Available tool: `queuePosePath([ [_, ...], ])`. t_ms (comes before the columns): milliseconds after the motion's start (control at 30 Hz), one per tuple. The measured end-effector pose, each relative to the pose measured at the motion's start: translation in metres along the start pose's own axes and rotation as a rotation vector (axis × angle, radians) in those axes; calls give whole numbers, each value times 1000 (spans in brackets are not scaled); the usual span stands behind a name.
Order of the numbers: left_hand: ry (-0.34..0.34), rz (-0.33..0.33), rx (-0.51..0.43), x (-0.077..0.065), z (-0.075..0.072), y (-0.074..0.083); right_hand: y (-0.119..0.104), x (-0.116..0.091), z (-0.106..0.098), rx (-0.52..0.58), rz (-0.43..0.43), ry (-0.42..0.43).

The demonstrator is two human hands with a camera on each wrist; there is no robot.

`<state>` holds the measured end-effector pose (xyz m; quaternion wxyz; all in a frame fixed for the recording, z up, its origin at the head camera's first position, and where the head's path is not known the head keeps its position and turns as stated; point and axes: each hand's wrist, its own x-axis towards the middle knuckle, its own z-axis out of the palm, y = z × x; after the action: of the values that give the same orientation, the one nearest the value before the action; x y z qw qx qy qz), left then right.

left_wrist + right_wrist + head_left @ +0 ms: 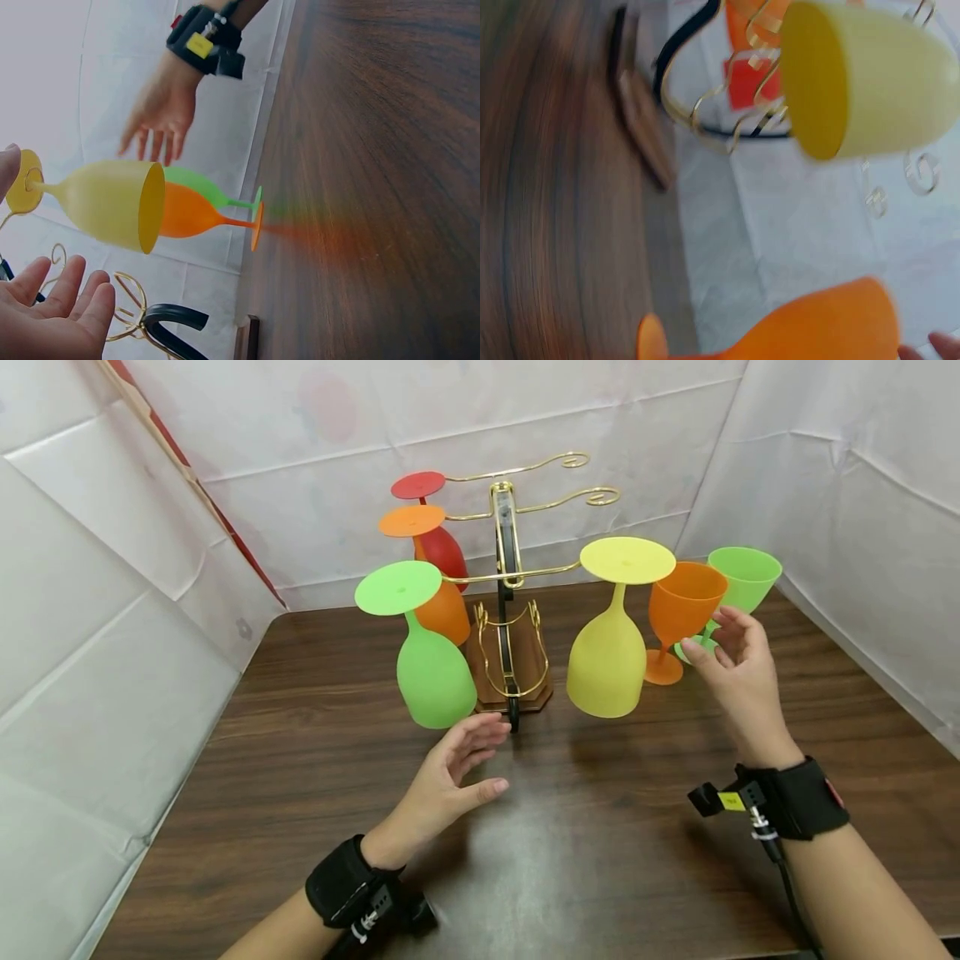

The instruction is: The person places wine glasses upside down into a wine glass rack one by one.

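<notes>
On the wood-grain table (570, 868) stands a black-and-gold stemware rack (507, 547), with a yellow goblet (609, 660) hanging foot-up at its right. The left hand (450, 777) is wide and empty; the right hand (741, 677), loosely spread, holds nothing. Just left of the right hand, the nearer one, an orange goblet (684, 602) stands on the table, long axis vertical, mouth up

Loads of room over the near surface (585, 868), but the yellow cup (609, 668) kinda blocks right of the rack (507, 543).
</notes>
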<state>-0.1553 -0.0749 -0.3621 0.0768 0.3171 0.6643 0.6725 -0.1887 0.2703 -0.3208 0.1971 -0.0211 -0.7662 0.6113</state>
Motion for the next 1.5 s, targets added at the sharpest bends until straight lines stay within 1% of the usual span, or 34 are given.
queuePosePath([
  [67,4,-3,-1,-1,0,0,6,10,-1,-80,56,34],
  [167,9,-6,0,-2,0,0,15,22,0,-136,103,81],
  [300,12,-5,0,-4,0,0,26,34,3,-157,118,133],
  [400,17,-2,2,-5,0,0,32,40,7,-164,116,152],
  [533,23,-1,10,-6,-1,1,39,44,13,-151,104,168],
  [767,17,-6,0,-9,0,-2,53,46,20,-55,101,172],
  [867,18,-14,-3,-9,-1,-1,56,48,23,-3,94,205],
  [967,21,-24,-6,-9,-1,-2,57,50,26,26,91,245],
  [1133,27,-41,-14,-10,-2,-2,58,53,30,38,102,266],
  [1233,28,-43,-18,-10,-3,-3,59,54,32,55,95,278],
  [1333,28,-38,-17,-10,-3,-3,61,53,32,48,91,299],
  [1433,27,-37,-16,-10,-3,-3,58,51,31,45,69,317],
  [1500,26,-35,-16,-10,-4,-4,52,50,29,46,53,323],
])
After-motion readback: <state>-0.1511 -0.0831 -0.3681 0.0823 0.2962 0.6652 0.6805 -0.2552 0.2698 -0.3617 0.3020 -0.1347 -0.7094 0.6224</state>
